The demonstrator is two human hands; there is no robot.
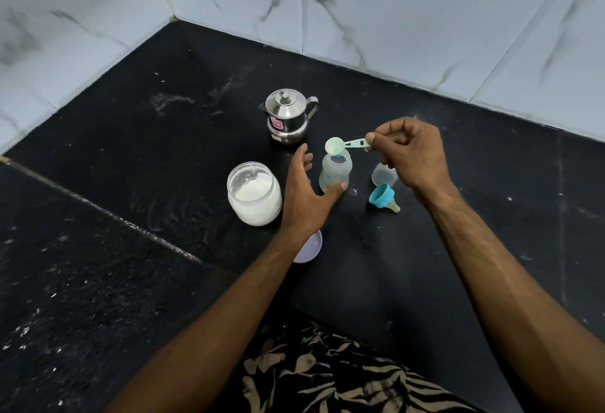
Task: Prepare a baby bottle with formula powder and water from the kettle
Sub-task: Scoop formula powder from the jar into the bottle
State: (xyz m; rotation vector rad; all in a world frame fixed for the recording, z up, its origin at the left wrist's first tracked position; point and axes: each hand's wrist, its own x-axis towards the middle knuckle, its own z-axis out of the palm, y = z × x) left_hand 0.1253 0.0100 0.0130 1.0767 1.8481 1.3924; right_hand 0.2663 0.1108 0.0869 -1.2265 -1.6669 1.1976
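A clear baby bottle (336, 173) stands open and upright on the black counter (131, 157). My left hand (306, 193) wraps around its lower part, thumb at the front. My right hand (412, 153) pinches the handle of a pale green scoop (340, 145), whose bowl is tilted just over the bottle's mouth. An open jar of white formula powder (254, 192) stands left of the bottle. Behind them sits a small steel kettle (288, 116), lid on.
The bottle's teal ring with its teat (383, 199) lies on its side to the right, and a clear cap (383, 175) stands behind it. A pale round lid (309, 247) lies partly under my left forearm. Marble-tiled walls bound the counter at the back.
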